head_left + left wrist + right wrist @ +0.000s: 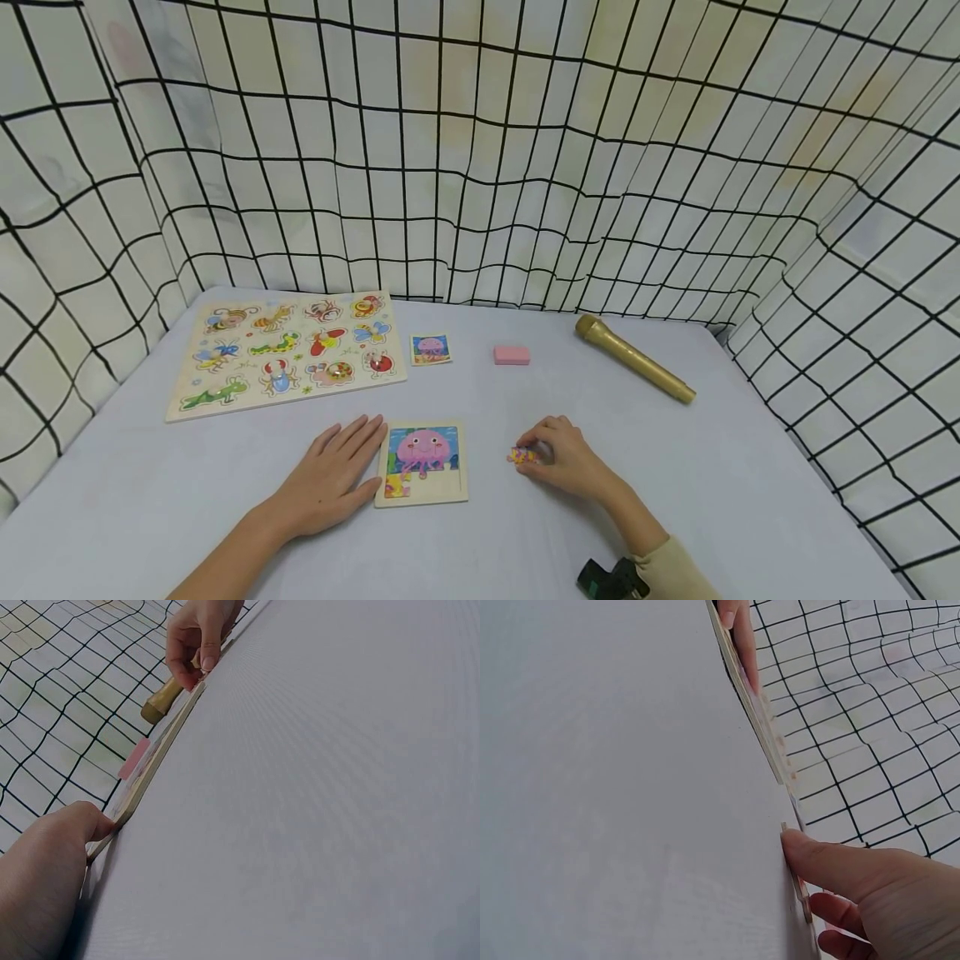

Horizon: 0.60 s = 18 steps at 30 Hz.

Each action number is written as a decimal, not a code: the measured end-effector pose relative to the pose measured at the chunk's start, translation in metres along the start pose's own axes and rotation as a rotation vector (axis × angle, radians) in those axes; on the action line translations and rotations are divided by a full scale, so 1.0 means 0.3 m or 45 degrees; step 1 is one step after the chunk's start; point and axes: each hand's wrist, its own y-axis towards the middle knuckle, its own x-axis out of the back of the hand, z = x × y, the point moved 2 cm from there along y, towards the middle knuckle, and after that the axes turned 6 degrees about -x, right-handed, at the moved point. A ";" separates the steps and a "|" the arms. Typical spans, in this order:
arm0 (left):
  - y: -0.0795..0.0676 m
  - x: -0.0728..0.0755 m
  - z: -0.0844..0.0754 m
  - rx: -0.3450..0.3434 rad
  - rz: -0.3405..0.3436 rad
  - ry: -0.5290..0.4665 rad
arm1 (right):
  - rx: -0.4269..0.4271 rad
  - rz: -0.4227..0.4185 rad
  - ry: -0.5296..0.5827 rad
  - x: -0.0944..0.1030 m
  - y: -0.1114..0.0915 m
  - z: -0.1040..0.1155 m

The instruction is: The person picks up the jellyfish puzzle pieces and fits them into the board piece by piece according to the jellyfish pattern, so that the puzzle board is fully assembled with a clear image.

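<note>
A small wooden jigsaw board (462, 490) lies on the table, with a pink jellyfish picture filling its upper part and lower left corner; bare wood shows at its lower right. My left hand (333, 479) rests flat on the table, fingers straight, with fingertips and thumb at the board's left edge. To the right of the board, my right hand (562, 460) pinches a colourful jigsaw piece (516, 456) between thumb and fingers, low over the table. From the right wrist view, the piece (805, 907) appears edge-on beside the thumb.
Behind my left hand lies a large wooden insect puzzle (300, 398). A small jellyfish picture card (431, 349), a pink block (512, 356) and a gold microphone (636, 360) lie along the back. Black netting (465, 179) over white cloth surrounds the table (750, 500).
</note>
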 end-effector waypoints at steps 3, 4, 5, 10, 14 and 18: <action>-0.001 0.000 -0.001 0.004 -0.001 0.000 | 0.015 -0.004 0.005 -0.001 0.001 -0.003; -0.001 0.000 -0.001 0.005 -0.001 0.001 | 0.020 -0.009 0.006 -0.002 0.002 -0.004; 0.000 0.001 -0.002 0.005 -0.001 0.000 | 0.026 -0.014 0.007 -0.003 0.002 -0.005; 0.000 0.003 -0.004 0.009 0.003 -0.013 | 0.070 -0.051 -0.007 -0.004 0.005 -0.003; -0.002 0.003 -0.004 0.007 0.002 -0.020 | 0.089 -0.063 0.001 0.002 0.007 0.006; -0.003 0.002 -0.004 0.006 0.000 -0.015 | 0.095 -0.069 0.044 0.003 0.007 0.011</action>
